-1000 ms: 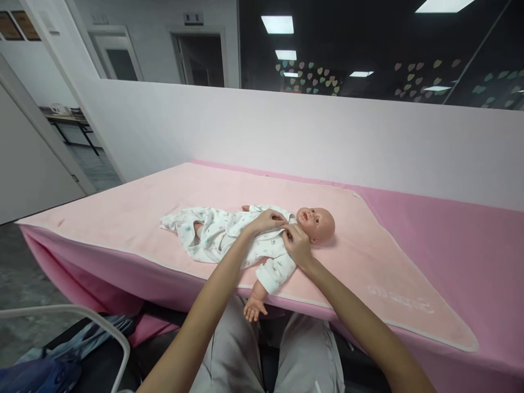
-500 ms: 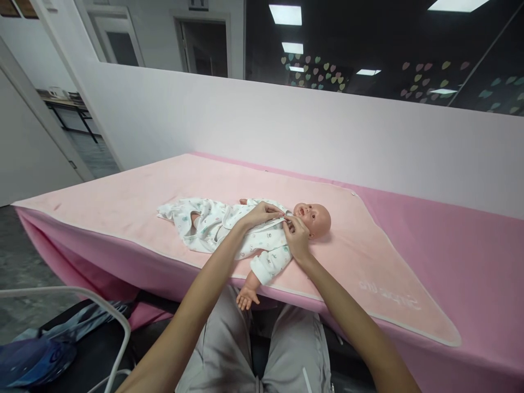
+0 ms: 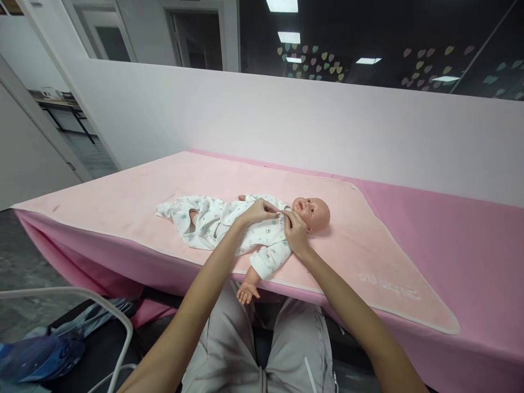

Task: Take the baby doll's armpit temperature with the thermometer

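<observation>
A bald baby doll (image 3: 319,214) lies on its back, its head to the right, dressed in a white printed romper (image 3: 262,239). My left hand (image 3: 260,212) rests over the chest, its thumb and fingertips pinching the front edge of the romper near the neck. Right beside it, below the doll's chin, my right hand (image 3: 295,232) is closed on the same edge, and the fingertips of both hands almost meet. What exactly is between the fingertips is hidden. The doll's near arm, with its bare hand (image 3: 246,292), hangs over the table edge.
A peach mat (image 3: 393,273) lies under the doll on a pink-covered table (image 3: 470,245). A white wall (image 3: 286,125) with dark glass above stands behind. At lower left are a white curved tube (image 3: 123,327) and a blue plastic-looking item (image 3: 41,355) on a black seat.
The view has tilted down slightly. My fingertips have shifted a little at the romper's neck edge, and the loose white edge strip below my left hand no longer shows. The doll stays in place.
</observation>
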